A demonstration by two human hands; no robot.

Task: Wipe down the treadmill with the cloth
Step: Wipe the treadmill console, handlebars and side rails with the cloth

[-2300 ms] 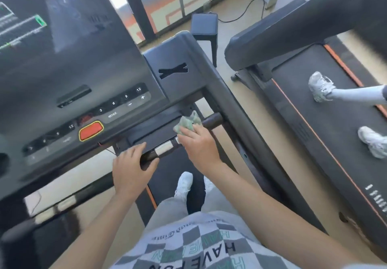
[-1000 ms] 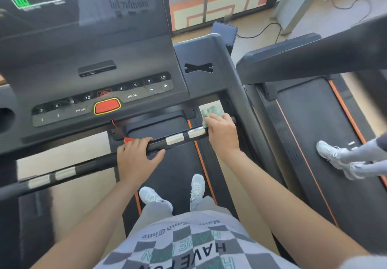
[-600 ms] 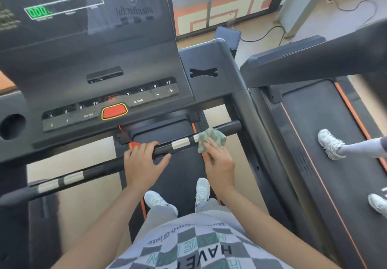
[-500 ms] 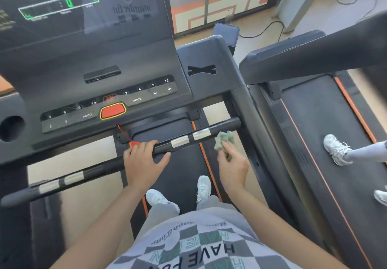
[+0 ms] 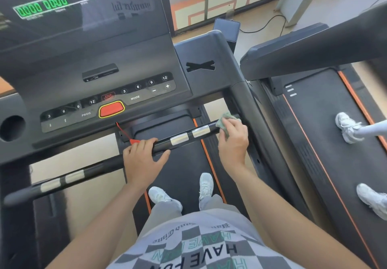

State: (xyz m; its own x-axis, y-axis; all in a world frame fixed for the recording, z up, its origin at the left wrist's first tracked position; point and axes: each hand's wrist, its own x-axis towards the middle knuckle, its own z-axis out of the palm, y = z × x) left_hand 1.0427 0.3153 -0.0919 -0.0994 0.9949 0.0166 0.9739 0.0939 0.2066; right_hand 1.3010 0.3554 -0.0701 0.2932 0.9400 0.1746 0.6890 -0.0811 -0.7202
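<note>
Step in hand: wiping the crossbar of the treadmill (image 5: 184,164), at its right end. The cloth (image 5: 225,120), a crumpled green wad with no clear long axis, sits on the bar (image 5: 165,144) just where it meets the right upright (image 5: 247,101). The right hand (image 5: 232,143) grasps it, fingers curled over the wad and pressing it to the bar. The left hand (image 5: 142,159) grasps the bar at mid-length, fingers over the top and thumb spread along the near side. The bar's long axis runs across the machine, from lower left to upper right in view, below the console (image 5: 134,59). The next move likely calls for drawing the cloth leftward over the silver plates (image 5: 189,135), then the left hand would have to give way.
</note>
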